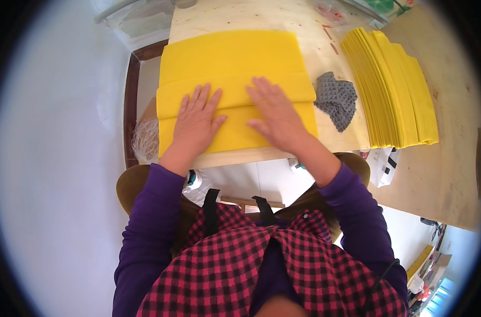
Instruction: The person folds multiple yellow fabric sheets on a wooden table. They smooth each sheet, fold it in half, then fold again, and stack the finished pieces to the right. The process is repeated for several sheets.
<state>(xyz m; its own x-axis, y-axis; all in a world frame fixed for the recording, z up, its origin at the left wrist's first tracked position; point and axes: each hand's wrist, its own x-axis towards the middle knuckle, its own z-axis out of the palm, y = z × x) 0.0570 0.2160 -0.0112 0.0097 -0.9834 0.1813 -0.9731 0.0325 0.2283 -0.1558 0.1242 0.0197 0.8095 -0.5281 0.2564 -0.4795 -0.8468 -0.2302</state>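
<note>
A yellow cloth (232, 55) lies spread on the wooden table in front of me, with a folded strip running across its middle. My left hand (194, 121) rests flat on the left part of that cloth, its fingers stretched out and pointing away from me. On the right part lies my right hand (275, 113), palm down and slightly blurred, the fingers extended and the thumb apart. Neither hand grips anything. Just right of the cloth sits a crumpled grey waffle-textured cloth (336, 100).
A stack of folded yellow cloths (388, 90) stands on the right of the wooden table (335, 138). Beneath its near edge is a white bag (382, 166). A clear plastic bag (146, 140) is at the table's left side, beside the white wall (55, 158).
</note>
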